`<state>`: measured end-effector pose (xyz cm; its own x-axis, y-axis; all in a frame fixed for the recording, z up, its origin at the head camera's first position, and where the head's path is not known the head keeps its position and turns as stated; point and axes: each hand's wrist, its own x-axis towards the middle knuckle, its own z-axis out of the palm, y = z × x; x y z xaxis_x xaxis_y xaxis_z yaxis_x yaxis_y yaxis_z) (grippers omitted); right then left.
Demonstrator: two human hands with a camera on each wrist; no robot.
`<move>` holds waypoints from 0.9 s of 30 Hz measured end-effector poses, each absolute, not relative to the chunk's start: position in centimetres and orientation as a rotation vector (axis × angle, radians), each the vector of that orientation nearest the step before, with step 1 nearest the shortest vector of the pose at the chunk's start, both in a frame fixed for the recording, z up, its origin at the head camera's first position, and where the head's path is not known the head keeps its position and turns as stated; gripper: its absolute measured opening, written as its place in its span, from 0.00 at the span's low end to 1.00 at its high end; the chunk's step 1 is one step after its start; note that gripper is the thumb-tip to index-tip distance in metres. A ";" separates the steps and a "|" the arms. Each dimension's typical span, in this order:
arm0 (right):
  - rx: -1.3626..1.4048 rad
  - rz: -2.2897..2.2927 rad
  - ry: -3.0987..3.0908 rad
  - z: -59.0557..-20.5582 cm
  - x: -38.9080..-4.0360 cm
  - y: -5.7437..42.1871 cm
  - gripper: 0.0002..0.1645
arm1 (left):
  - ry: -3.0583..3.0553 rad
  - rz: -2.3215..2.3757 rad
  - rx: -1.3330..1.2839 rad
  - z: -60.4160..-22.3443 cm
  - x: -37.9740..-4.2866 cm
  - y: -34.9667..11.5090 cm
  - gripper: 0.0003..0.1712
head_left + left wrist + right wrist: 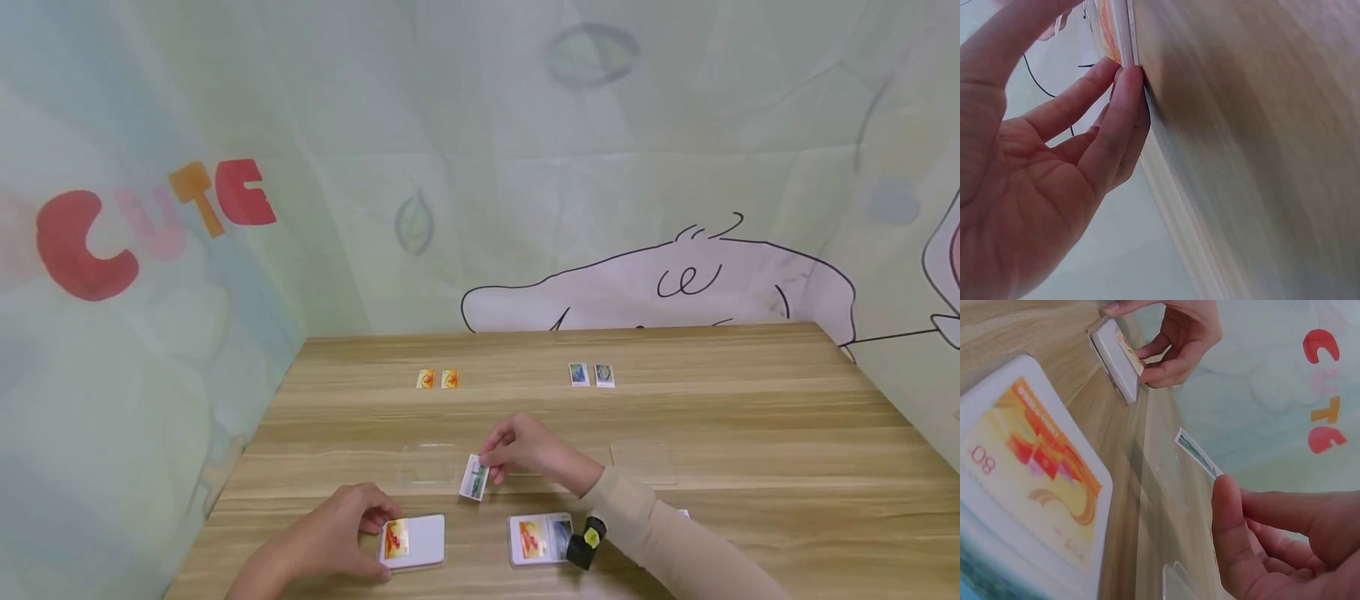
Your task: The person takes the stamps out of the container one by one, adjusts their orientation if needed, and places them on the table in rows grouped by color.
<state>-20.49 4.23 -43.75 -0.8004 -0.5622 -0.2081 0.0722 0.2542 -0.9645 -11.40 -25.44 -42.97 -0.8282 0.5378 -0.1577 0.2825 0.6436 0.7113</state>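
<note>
My right hand pinches a postage stamp with a green picture between thumb and fingers, above the table. Seen in the right wrist view, that stamp is tilted nearly edge-on. My left hand grips the left end of a flat white box, thumb at the near corner and fingers at the far one. An orange-yellow stamp lies on this box's left side. On the second white box, below my right forearm, lie an orange stamp and a blue-grey stamp.
Two orange stamps lie at the back left of the wooden table, and two bluish stamps at the back right. Clear plastic pieces lie flat mid-table, another clear piece further right. A printed curtain hangs behind.
</note>
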 end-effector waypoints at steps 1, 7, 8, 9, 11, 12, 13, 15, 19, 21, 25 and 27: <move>-0.442 -1.584 2.008 -43.8 -20.5 4.3 0.02 | 2.508 0.999 0.650 -43.0 -11.4 -25.5 0.31; -0.436 -1.577 2.021 -43.6 -20.7 4.5 0.02 | 2.505 1.011 0.657 -43.0 -11.4 -25.5 0.31; -0.439 -1.576 2.021 -43.6 -20.7 4.6 0.02 | 2.505 1.014 0.660 -43.0 -11.4 -25.5 0.31; -0.440 -1.575 2.023 -43.5 -20.7 4.6 0.02 | 2.505 1.015 0.662 -43.0 -11.4 -25.5 0.31; -0.434 -1.574 2.023 -43.4 -20.8 4.7 0.03 | 2.511 1.014 0.667 -43.0 -11.4 -25.5 0.31; -0.435 -1.576 2.025 -43.4 -20.8 4.8 0.03 | 2.514 1.012 0.669 -43.0 -11.4 -25.5 0.31; -0.436 -1.574 2.029 -43.3 -20.8 4.8 0.03 | 2.519 1.010 0.672 -43.0 -11.3 -25.5 0.31; -0.436 -1.579 2.032 -43.3 -20.9 4.9 0.03 | 2.529 1.003 0.677 -43.0 -11.3 -25.5 0.31; -0.434 -1.592 2.031 -43.3 -21.0 5.2 0.03 | 2.540 0.994 0.680 -42.9 -11.3 -25.4 0.31; -0.429 -1.599 2.025 -43.3 -21.0 5.3 0.03 | 2.540 0.989 0.677 -42.9 -11.3 -25.3 0.31; -0.422 -1.594 2.029 -43.3 -21.1 5.6 0.02 | 2.541 0.979 0.676 -42.8 -11.3 -25.3 0.31; -0.418 -1.594 2.030 -43.3 -21.2 5.8 0.03 | 2.545 0.980 0.680 -42.8 -11.3 -25.3 0.31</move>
